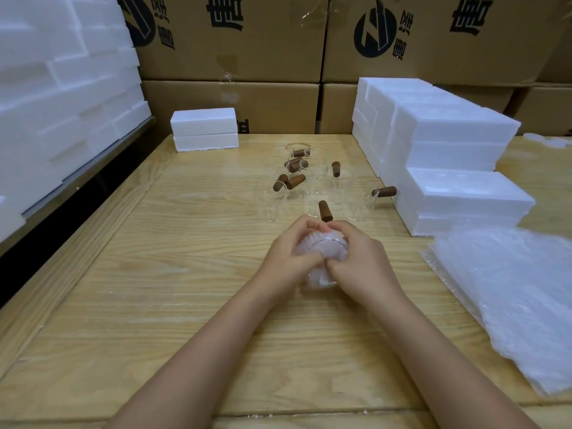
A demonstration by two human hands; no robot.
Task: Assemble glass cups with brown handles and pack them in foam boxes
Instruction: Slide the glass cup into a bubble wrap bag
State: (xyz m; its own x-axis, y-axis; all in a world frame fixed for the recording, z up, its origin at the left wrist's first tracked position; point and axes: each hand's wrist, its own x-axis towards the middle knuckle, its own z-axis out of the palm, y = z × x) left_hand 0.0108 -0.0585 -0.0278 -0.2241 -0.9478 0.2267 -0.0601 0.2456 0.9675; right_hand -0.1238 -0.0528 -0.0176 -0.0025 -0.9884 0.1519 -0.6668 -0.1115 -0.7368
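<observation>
In the head view the cup (322,247) is mostly hidden. Bubble wrap covers it and the fingers cover much of the wrap, so only a curved rim line shows through. A brown handle (325,211) stands up just beyond the fingertips. I cannot tell if it belongs to this cup or to one of the clear cups (312,187) behind. Their glass is hard to see against the table (154,274), and their brown handles point in different ways. The foam stack (62,88) at the left and the wrap sheets (510,298) at the near right are cut off by the frame edge.

The cup lies between the two hands in the middle of the table, nearer than the group of cups. Whether it touches the table, I cannot tell.

The left hand (289,253) grips its left side with curled fingers, the thumb pressing into the wrap. The right hand (365,261) grips the right side the same way. The fingertips of both almost meet on top.

Foam boxes (448,150) stand in steps at the far right, in front of the cartons (247,41).
</observation>
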